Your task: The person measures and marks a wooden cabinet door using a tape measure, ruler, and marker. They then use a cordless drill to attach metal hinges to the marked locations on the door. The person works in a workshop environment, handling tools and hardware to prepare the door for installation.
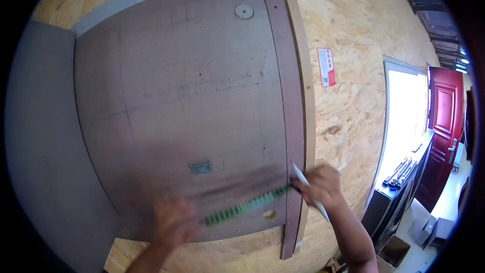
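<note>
Against flaky pale particle board point(353, 91), a broad grey-brown panel point(177, 96) with a scatter of dark specks. Nearest, at the lower edge, the left hand point(176, 221), blurred, just beside the left end of a green banded strip point(246, 206); too smeared to tell whether pinched on it or loose. Across from it, the right hand point(321, 184), clenched around a slim white stick point(320, 207), upper tip leaning left. Between the two hands, the green banded strip, low over the panel, slanting up toward the right, its right end close at the right fingertips; cannot tell whether gripped there too. Just above the strip, a small grey plate point(200, 167); just below its right half, a round tan spot point(269, 215). Along the panel's right side, a reddish-brown board point(287, 96), then a pale wooden batten point(307, 86). Farther right, a red-and-white label point(326, 68). Beyond, a bright window point(404, 101), a dark cabinet point(378, 211) topped with metal pieces point(401, 172), and a red door point(445, 121).
</note>
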A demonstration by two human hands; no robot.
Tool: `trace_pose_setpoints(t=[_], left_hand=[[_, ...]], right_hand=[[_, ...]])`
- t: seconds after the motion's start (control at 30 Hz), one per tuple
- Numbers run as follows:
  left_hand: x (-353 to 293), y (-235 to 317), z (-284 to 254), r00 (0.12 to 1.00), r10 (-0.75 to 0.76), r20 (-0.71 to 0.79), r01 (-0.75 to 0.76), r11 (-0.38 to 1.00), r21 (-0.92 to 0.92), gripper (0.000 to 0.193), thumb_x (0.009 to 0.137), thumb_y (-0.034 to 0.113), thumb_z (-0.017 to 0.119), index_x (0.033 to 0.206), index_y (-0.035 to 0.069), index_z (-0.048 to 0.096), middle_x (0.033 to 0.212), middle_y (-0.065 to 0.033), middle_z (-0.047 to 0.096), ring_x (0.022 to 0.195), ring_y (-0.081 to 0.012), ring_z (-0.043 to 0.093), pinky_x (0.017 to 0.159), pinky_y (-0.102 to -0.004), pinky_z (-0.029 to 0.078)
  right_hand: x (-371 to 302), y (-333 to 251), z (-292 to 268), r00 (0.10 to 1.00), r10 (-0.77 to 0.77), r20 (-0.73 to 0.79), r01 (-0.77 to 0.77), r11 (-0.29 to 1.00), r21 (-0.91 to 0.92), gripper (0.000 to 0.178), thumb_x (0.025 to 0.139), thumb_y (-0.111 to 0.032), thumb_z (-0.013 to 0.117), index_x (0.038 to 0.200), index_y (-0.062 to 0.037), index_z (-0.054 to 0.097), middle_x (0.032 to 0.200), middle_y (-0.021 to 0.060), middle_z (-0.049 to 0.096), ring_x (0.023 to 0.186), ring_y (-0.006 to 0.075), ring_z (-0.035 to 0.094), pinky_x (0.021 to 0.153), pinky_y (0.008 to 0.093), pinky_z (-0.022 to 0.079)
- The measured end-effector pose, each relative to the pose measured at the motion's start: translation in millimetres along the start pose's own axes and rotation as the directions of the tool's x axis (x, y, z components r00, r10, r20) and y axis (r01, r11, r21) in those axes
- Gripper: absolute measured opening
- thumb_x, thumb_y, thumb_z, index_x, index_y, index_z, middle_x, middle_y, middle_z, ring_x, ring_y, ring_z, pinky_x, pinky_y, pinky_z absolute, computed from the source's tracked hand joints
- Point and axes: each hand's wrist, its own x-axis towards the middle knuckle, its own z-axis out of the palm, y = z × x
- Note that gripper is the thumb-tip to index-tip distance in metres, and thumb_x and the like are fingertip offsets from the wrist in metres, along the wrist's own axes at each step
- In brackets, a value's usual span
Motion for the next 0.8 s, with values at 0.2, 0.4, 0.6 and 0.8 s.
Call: trace_pose_setpoints(t=[0.2,0.4,0.6,0.8], left_hand=[[-64,185,19,0.819,-0.486,0.305,0.546,0.493,-0.678,0.031,0.077,0.001,0.081,0.104,0.000,0.067,0.099,-0.0137,0.068,0.092,-0.0245,0.067,0.082,-0.0338,0.055],[-201,346,91,0.108,-0.331,0.938,0.814,-0.511,-0.274,0.022,0.093,0.010,0.070,0.110,-0.002,0.064,0.105,-0.0059,0.067,0.093,-0.0146,0.064,0.086,-0.0319,0.054],[-192,396,134,0.383,-0.311,0.870,0.774,-0.407,-0.486,0.018,0.097,0.017,0.065,0.109,0.004,0.060,0.100,-0.0055,0.066,0.089,-0.0158,0.065,0.081,-0.0303,0.055],[-157,410,95,0.179,-0.266,0.947,0.711,-0.630,-0.312,0.034,0.101,0.021,0.060,0.129,0.003,0.052,0.115,-0.0046,0.062,0.111,-0.0159,0.058,0.103,-0.0330,0.044]], right_hand=[[-82,-151,-136,0.851,0.373,0.369,-0.462,0.866,0.189,0.020,0.095,-0.023,0.064,0.110,-0.0111,0.059,0.072,0.0014,0.072,0.059,0.0152,0.067,0.053,0.0275,0.050],[-167,-356,-227,0.047,0.874,0.484,-0.939,0.205,-0.278,0.016,0.096,-0.005,0.056,0.103,-0.0010,0.070,0.095,0.0156,0.070,0.084,0.0295,0.068,0.075,0.0374,0.055],[-185,-407,-280,-0.768,0.497,0.404,-0.613,-0.753,-0.238,0.032,0.104,-0.026,0.050,0.097,0.0001,0.067,0.089,0.0106,0.070,0.077,0.0149,0.066,0.065,0.0287,0.052],[-213,-456,-266,-0.719,0.617,0.319,-0.692,-0.677,-0.251,0.029,0.105,-0.024,0.050,0.114,-0.0002,0.063,0.101,0.0092,0.064,0.094,0.0176,0.059,0.083,0.0316,0.049]])
